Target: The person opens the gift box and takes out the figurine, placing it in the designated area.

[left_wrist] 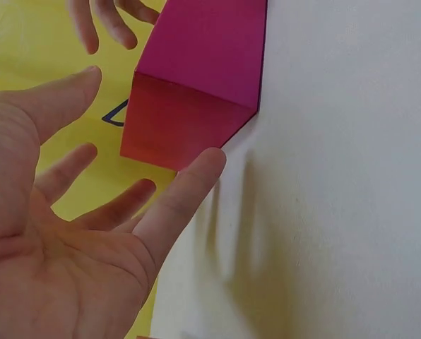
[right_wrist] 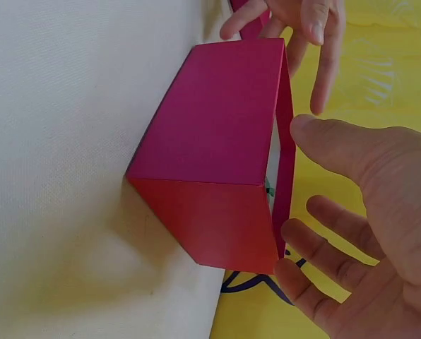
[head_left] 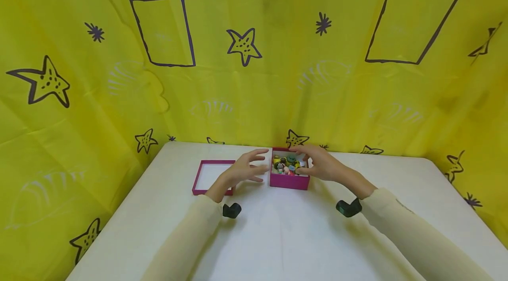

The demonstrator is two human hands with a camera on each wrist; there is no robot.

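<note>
A magenta box (head_left: 289, 181) stands near the back of the table, its top uncovered. Small colourful figurines (head_left: 291, 160) fill it, among them green, yellow, pink and blue ones. My right hand (head_left: 323, 165) is at the box's right side, fingers loosely bent and thumb apart from them, with fingertips right at the rim in the right wrist view. Just left of the box hovers my left hand (head_left: 246, 167), its fingers spread and nothing held. The left wrist view shows one fingertip overlapping the lower corner of the box's end wall (left_wrist: 186, 123).
A shallow magenta lid (head_left: 217, 162) with a white inside lies left of the box, partly hidden by my left hand. The white table (head_left: 278, 237) ends at a yellow curtain (head_left: 270, 82) with star drawings. A dark device (head_left: 349, 207) sits at each wrist.
</note>
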